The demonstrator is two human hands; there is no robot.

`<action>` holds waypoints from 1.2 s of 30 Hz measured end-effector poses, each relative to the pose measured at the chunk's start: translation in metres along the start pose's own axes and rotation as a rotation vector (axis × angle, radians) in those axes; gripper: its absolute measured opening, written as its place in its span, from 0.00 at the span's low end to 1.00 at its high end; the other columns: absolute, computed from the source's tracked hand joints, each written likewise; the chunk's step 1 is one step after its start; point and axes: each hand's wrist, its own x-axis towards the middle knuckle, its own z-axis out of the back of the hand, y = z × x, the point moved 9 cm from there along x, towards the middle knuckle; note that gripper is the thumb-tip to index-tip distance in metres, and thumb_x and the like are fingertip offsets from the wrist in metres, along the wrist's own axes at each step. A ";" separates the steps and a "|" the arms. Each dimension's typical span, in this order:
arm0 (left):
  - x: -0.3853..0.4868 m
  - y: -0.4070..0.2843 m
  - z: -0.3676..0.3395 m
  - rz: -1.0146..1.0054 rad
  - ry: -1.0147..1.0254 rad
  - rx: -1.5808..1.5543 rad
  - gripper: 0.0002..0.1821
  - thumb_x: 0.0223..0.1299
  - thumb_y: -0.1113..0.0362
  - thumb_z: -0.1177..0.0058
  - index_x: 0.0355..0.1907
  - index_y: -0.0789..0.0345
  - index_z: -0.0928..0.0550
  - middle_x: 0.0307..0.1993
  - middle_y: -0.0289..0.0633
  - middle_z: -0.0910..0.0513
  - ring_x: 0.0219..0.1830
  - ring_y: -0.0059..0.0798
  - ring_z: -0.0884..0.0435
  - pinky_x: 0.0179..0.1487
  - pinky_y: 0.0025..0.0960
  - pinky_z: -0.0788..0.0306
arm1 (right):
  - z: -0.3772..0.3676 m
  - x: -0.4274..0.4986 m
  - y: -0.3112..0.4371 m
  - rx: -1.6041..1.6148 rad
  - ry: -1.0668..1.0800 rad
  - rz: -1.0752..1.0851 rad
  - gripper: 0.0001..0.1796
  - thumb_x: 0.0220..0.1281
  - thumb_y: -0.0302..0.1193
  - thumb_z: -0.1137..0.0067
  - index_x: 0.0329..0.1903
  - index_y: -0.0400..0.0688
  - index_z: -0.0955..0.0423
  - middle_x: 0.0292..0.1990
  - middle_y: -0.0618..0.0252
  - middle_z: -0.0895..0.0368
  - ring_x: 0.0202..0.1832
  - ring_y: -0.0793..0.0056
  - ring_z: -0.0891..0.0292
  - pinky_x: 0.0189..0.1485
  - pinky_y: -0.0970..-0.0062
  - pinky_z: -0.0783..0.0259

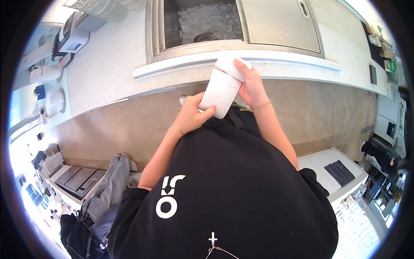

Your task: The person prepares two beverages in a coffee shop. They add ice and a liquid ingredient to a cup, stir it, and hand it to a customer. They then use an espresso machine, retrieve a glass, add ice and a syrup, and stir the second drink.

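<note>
Between thumb and fingers of my left hand (195, 113) is a white paper slip (220, 94) with faint printing, which looks like a receipt. My right hand (251, 84) pinches a second, smaller white paper slip (230, 67) under its thumb. The two slips meet or slightly overlap near the right fingers; I cannot tell whether they are joined. Both hands are in front of my black shirt, near the counter's front edge. Beyond them, an ice bin (207, 24) set into the counter shows clear ice, with a dark object partly sunk in it.
A metal lid (280, 24) covers the bin's right part. A white ledge (181, 64) runs along the counter (110, 64). At left stand a small white machine (73, 35) and stacked cups (47, 73). Behind me at left is another person in grey trousers (110, 184). A dark cloth (339, 173) lies behind right.
</note>
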 end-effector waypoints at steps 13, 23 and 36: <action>-0.022 0.083 -0.008 0.377 -0.102 -0.354 0.12 0.54 0.71 0.50 0.41 0.74 0.22 0.35 0.38 0.18 0.35 0.19 0.22 0.41 0.25 0.28 | 0.039 0.023 0.042 -0.294 0.060 0.159 0.14 0.63 0.35 0.42 0.43 0.37 0.24 0.37 0.59 0.18 0.33 0.75 0.20 0.24 0.80 0.27; -0.040 0.100 0.054 0.313 -0.492 -0.519 0.12 0.56 0.72 0.49 0.44 0.73 0.25 0.38 0.41 0.20 0.39 0.25 0.20 0.43 0.30 0.24 | 0.105 0.000 0.069 -0.975 -0.514 0.377 0.20 0.49 0.28 0.31 0.34 0.42 0.39 0.25 0.59 0.21 0.14 0.79 0.28 0.12 0.81 0.38; -0.026 0.074 0.036 0.147 -0.448 -0.358 0.19 0.58 0.70 0.47 0.52 0.71 0.28 0.45 0.41 0.22 0.46 0.26 0.22 0.47 0.31 0.25 | 0.099 0.009 0.083 -1.093 -0.531 0.531 0.21 0.46 0.31 0.30 0.24 0.40 0.39 0.20 0.61 0.30 0.15 0.68 0.27 0.16 0.71 0.33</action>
